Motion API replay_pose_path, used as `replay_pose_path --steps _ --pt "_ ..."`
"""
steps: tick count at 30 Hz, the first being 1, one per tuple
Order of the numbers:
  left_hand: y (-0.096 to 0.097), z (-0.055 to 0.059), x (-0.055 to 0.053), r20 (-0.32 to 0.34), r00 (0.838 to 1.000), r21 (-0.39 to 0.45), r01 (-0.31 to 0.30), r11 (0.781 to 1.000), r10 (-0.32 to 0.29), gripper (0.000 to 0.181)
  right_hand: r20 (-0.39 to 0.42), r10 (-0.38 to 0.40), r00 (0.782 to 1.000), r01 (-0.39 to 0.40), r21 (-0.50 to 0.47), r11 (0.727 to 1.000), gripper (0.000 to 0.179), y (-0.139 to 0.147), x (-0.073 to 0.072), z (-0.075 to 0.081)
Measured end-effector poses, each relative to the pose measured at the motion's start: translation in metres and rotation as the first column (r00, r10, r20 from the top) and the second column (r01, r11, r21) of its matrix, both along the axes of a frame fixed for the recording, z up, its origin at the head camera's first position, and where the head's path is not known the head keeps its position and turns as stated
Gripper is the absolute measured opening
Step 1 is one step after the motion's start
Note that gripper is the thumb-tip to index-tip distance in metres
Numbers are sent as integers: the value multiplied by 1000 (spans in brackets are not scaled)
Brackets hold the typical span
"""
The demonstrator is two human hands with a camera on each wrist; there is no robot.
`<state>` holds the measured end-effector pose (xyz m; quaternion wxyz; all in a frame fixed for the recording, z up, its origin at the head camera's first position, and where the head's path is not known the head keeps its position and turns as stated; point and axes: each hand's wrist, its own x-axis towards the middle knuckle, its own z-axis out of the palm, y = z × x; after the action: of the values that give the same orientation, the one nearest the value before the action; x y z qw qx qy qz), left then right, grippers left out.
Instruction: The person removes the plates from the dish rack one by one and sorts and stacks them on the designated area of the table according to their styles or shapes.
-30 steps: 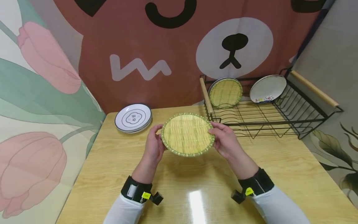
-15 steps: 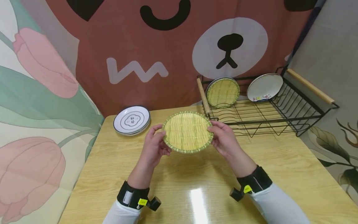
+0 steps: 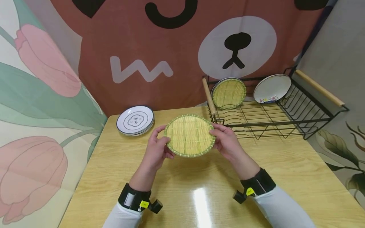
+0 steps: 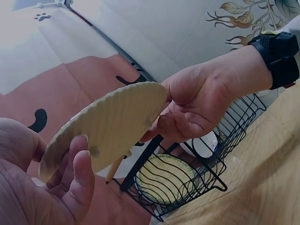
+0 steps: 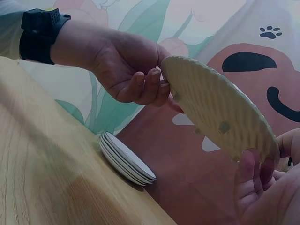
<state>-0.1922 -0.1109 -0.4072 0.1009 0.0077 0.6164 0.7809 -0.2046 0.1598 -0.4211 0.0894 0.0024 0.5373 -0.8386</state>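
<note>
A round plate with a yellow-green woven pattern and a stitched-looking rim is held up over the table by both hands. My left hand pinches its left edge, thumb on the rim and fingers underneath. On the opposite edge, my right hand grips it, thumb on top. Seen from the right wrist view, the plate's underside is cream and ribbed, with small round nubs. The plate tilts so that its face points up toward the head camera.
A stack of white plates with dark blue rims sits at the table's back left. At the back right, a black wire rack with wooden handles holds another woven-patterned plate upright and a white floral dish. Printed cloths hang behind.
My left hand has changed its hold: its thumb now lies on the rim and its fingers show below. The plate stays at nearly the same place, while the head view shifts slightly.
</note>
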Motion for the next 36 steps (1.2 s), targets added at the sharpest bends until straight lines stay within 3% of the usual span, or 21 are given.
replay_pose_path --steps 6,11,16,21,26,31,36 --pt "0 -6 -5 -33 999 -19 -36 999 35 54 -10 8 1000 -7 61 998 53 0 -2 -2" --pt "1 -13 -12 -53 994 -54 -103 993 100 57 -29 16 999 -13 107 994 55 -3 -6 -3" --pt "0 -16 -20 -73 981 -82 -187 979 182 62 -34 15 999 -10 137 991 54 -12 -14 -3" --pt "-5 -17 -32 -89 970 -65 -232 971 225 62 -25 -37 999 40 176 984 46 -27 -27 -4" --pt "-12 -18 -54 -130 954 -82 -281 956 270 54 -13 -108 994 108 244 964 44 -42 -47 -5" --pt "-17 -25 -81 -168 930 -120 -349 929 327 46 -46 -166 985 172 298 939 48 -59 -76 -8" --pt "-19 -37 -112 -218 904 -164 -405 900 367 44 -95 -250 963 268 374 888 46 -73 -109 -20"
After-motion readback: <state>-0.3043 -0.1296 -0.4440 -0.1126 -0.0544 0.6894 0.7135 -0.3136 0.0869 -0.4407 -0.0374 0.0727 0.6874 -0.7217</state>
